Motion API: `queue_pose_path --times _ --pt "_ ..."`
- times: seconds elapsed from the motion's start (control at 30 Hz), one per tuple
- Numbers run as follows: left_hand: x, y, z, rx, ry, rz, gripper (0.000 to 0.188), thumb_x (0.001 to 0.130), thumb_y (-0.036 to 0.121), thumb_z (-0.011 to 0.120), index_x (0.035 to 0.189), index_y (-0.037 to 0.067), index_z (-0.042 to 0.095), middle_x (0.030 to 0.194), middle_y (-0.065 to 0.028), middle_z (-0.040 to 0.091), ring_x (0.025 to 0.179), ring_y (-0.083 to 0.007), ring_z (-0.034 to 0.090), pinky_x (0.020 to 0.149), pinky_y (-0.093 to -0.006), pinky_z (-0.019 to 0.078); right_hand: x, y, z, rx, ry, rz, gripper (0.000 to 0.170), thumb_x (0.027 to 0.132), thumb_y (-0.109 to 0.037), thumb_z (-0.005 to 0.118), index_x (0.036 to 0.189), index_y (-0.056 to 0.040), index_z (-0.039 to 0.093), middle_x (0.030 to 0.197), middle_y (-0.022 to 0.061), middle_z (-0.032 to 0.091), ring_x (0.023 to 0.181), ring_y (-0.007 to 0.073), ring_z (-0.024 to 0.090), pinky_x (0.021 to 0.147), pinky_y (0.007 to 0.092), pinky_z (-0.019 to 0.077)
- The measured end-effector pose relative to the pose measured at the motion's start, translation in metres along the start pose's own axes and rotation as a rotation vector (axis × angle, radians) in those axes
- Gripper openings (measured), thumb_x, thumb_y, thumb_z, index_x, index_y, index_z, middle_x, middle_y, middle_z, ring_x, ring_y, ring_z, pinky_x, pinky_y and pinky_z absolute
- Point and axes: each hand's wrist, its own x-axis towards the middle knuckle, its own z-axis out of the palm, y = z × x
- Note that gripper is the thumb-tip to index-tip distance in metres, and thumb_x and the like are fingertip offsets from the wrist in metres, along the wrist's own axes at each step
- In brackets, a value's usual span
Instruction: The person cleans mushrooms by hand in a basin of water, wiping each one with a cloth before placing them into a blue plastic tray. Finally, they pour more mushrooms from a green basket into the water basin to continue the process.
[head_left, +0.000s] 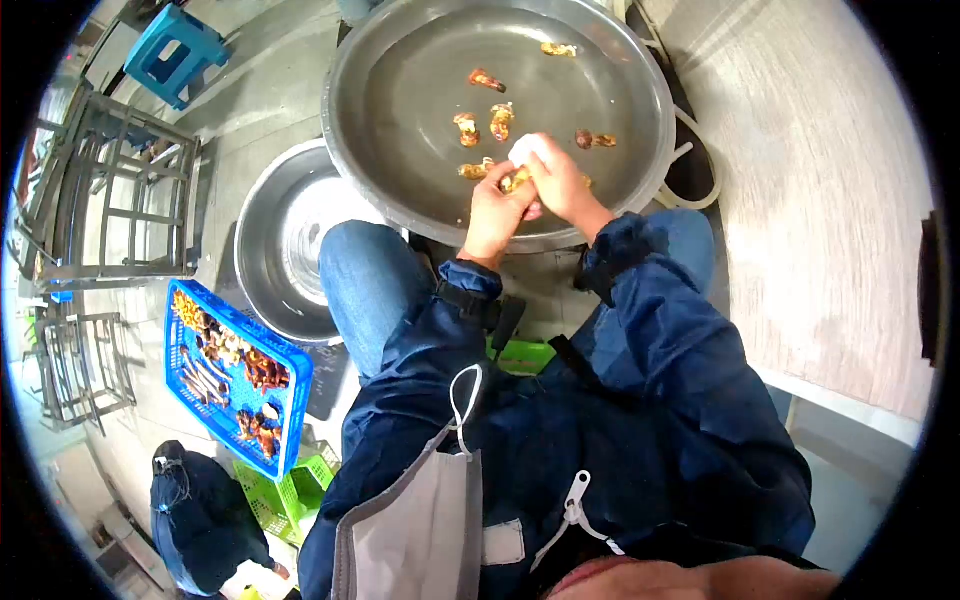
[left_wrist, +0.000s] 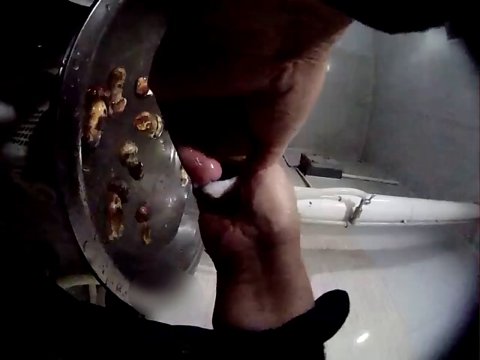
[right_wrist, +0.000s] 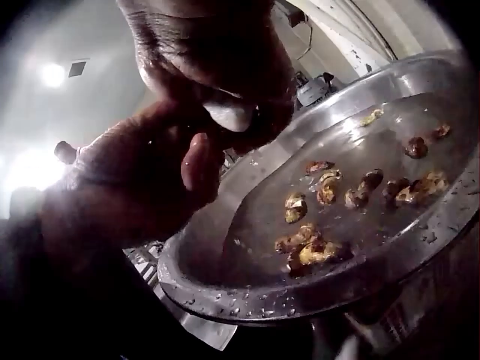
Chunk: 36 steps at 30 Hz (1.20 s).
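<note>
Over the near side of a large metal basin point(head_left: 400, 190), both hands meet around a yellow-brown mushroom point(head_left: 515, 181). My left hand point(head_left: 494, 215) grips it from the left. Fingers of my right hand point(head_left: 563, 182) pinch a soft white wad point(head_left: 526, 149) against the mushroom; whether it is cloth or sponge I cannot tell. In the right wrist view a white piece point(right_wrist: 231, 116) shows between the hands, and the fingers hide most of the mushroom. Several brown and yellow mushrooms, one by the far rim point(head_left: 559, 49), lie in the basin's water.
A smaller metal basin point(head_left: 262, 245) stands to the left, beside my knee. Nearer lies a blue basket point(head_left: 300, 400) with sorted mushrooms, above a green crate point(head_left: 265, 500). Metal racks point(head_left: 150, 215) and a blue stool point(head_left: 175, 50) stand farther left. A pale wooden surface point(head_left: 800, 200) borders the right.
</note>
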Motion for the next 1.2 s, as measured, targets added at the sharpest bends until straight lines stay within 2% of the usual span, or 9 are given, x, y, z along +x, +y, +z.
queue_pose_path --times 0.13,0.2,0.33,0.5,0.63,0.73,0.83,1.0,1.2 --pt "-0.007 0.015 0.012 -0.218 -0.035 -0.194 0.03 0.092 0.021 0.06 0.118 0.006 0.054 0.09 -0.004 0.062 0.062 -0.0126 0.058 0.054 -0.0259 0.0527 0.009 0.009 -0.005 0.695 0.129 0.461 0.034 0.101 -0.028 0.043 0.114 0.0003 0.056 0.102 0.0104 0.064 0.093 0.0168 0.06 0.083 0.0307 0.0465" --pt "0.005 0.001 -0.004 -0.43 -0.018 -0.208 0.024 0.095 0.027 0.055 0.11 0.008 0.057 0.091 -0.0038 0.061 0.064 -0.0137 0.058 0.053 -0.0262 0.0524 0.004 -0.014 -0.006 0.749 -0.028 0.313 0.031 0.102 -0.026 0.041 0.118 -0.0021 0.054 0.105 0.0055 0.059 0.096 0.0111 0.054 0.086 0.0265 0.0443" --pt "0.004 -0.003 0.008 -0.539 0.11 -0.322 0.018 0.095 0.028 0.052 0.102 0.013 0.058 0.084 -0.0004 0.06 0.062 -0.0133 0.057 0.05 -0.0261 0.0488 -0.001 -0.019 0.001 -0.195 -0.094 -0.013 0.029 0.1 -0.025 0.044 0.115 -0.0017 0.054 0.1 0.007 0.062 0.091 0.012 0.059 0.082 0.0276 0.0474" --pt "0.006 -0.001 -0.001 -0.509 0.028 -0.501 0.024 0.091 0.035 0.053 0.098 0.013 0.058 0.076 0.0011 0.06 0.06 -0.0151 0.056 0.051 -0.0267 0.049 0.018 -0.015 -0.011 0.734 0.107 0.481 0.031 0.101 -0.026 0.044 0.111 0.0013 0.055 0.098 0.0115 0.063 0.086 0.0171 0.062 0.081 0.0299 0.0493" --pt "0.008 0.002 -0.002 -0.498 0.033 -0.347 0.025 0.094 0.037 0.047 0.096 0.015 0.057 0.076 0.0018 0.06 0.059 -0.0134 0.055 0.049 -0.0263 0.0462 0.01 -0.024 -0.002 -0.029 -0.16 -0.193 0.026 0.098 -0.017 0.047 0.114 0.002 0.056 0.113 0.0117 0.059 0.106 0.0225 0.057 0.094 0.0318 0.043" --pt "0.006 -0.001 0.0 -0.405 -0.004 -0.406 0.025 0.095 0.037 0.045 0.096 0.015 0.056 0.073 0.0009 0.057 0.055 -0.0122 0.051 0.045 -0.026 0.0398 0.005 -0.021 0.0 -0.098 0.027 0.077 0.026 0.098 -0.022 0.046 0.103 0.0011 0.057 0.092 0.0123 0.065 0.079 0.0281 0.063 0.074 0.035 0.05" --pt "0.0 0.007 0.006 -0.438 -0.036 -0.4 0.025 0.095 0.036 0.047 0.095 0.013 0.056 0.07 -0.0004 0.054 0.053 -0.0121 0.05 0.045 -0.0256 0.0383 0.016 0.0 -0.008 0.591 0.12 0.409 0.031 0.101 -0.026 0.042 0.108 0.0011 0.055 0.089 0.0067 0.065 0.073 0.0131 0.06 0.066 0.0276 0.05" --pt "0.005 0.01 -0.001 -0.301 0.057 -0.191 0.025 0.096 0.03 0.048 0.103 0.008 0.057 0.073 -0.0027 0.056 0.053 -0.0127 0.05 0.047 -0.0251 0.0426 0.007 -0.016 0.0 0.357 -0.057 0.205 0.028 0.101 -0.024 0.04 0.113 -0.0018 0.053 0.099 0.0047 0.063 0.08 0.0097 0.056 0.068 0.0243 0.0478" --pt "-0.003 0.019 0.009 -0.164 0.061 -0.065 0.032 0.096 0.026 0.052 0.116 0.001 0.056 0.079 -0.0045 0.06 0.056 -0.012 0.054 0.048 -0.0252 0.045 0.009 -0.024 -0.013 1.009 -0.047 0.434 0.031 0.099 -0.027 0.044 0.113 -0.0009 0.053 0.099 0.0082 0.062 0.076 0.0159 0.06 0.054 0.0276 0.0509"
